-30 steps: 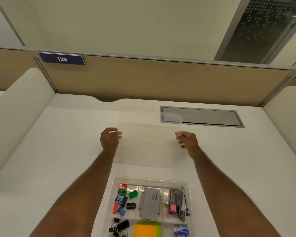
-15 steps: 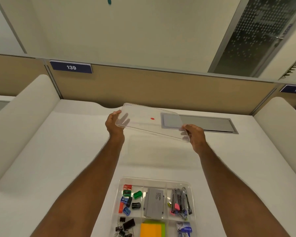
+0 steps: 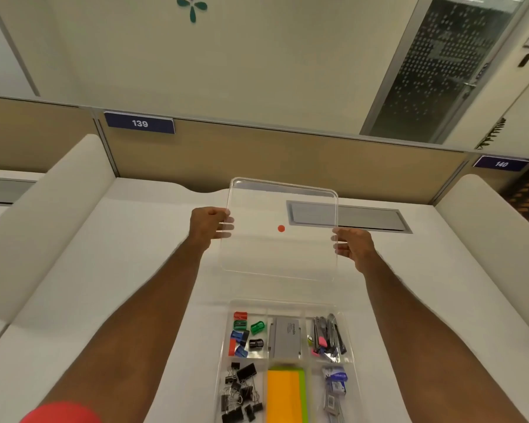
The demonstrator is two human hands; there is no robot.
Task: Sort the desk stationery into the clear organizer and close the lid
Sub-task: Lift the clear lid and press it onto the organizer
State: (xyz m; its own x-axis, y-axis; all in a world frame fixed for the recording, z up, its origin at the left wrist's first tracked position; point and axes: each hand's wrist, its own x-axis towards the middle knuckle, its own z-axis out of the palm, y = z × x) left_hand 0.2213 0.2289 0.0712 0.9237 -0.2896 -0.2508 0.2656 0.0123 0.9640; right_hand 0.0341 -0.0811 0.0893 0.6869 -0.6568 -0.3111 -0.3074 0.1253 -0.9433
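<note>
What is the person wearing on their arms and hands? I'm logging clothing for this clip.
Both forearms are bare, with no gloves, watch or rings visible on the left hand or right hand. A red sleeve shows on the left upper arm.

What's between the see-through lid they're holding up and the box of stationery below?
In the head view, only bare white desk shows between the clear lid and the organizer.

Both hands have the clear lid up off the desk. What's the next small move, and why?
Probably bring the lid toward you and lower it over the organizer. The left hand and right hand grip its sides, it hangs beyond the organizer, and the compartments look filled.
</note>
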